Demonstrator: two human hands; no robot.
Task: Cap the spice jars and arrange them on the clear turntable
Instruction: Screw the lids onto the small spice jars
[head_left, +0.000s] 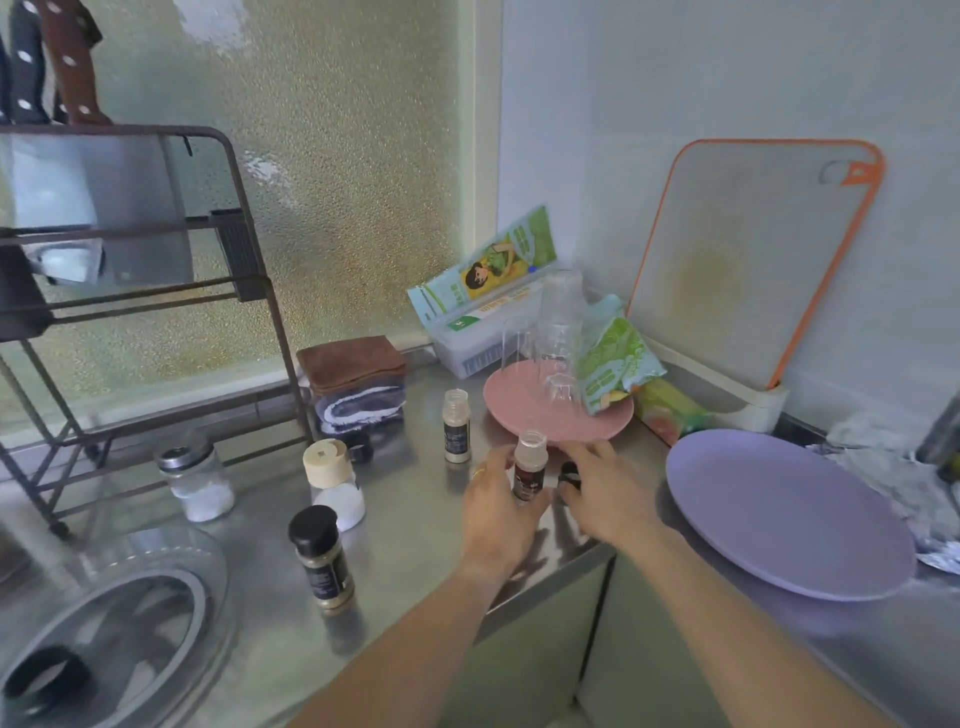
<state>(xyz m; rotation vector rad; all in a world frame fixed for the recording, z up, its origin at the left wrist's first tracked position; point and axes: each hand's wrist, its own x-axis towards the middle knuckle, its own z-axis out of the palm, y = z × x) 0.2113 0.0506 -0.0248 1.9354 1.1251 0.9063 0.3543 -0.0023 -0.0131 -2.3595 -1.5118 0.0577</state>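
Observation:
My left hand (496, 512) grips an uncapped jar of dark red spice (529, 467) standing on the steel counter. My right hand (605, 491) rests just to its right, fingers on a black cap (569, 475). Behind them stands a second uncapped jar of pale spice (456, 426). A black-capped jar (322, 558) stands nearer to me on the left. A beige-capped white jar (332, 480) and a silver-lidded glass jar (196, 480) stand further left. Another black cap (361, 447) lies by the towels. The clear turntable (171, 561) sits at lower left with a black ring (47, 680) on it.
A pink plate (519, 410) with upturned glasses (558, 332) stands behind my hands. A purple plate (789, 512) lies to the right. Folded towels (356, 384), a metal rack (156, 291), packets and an orange-edged cutting board (748, 260) line the back.

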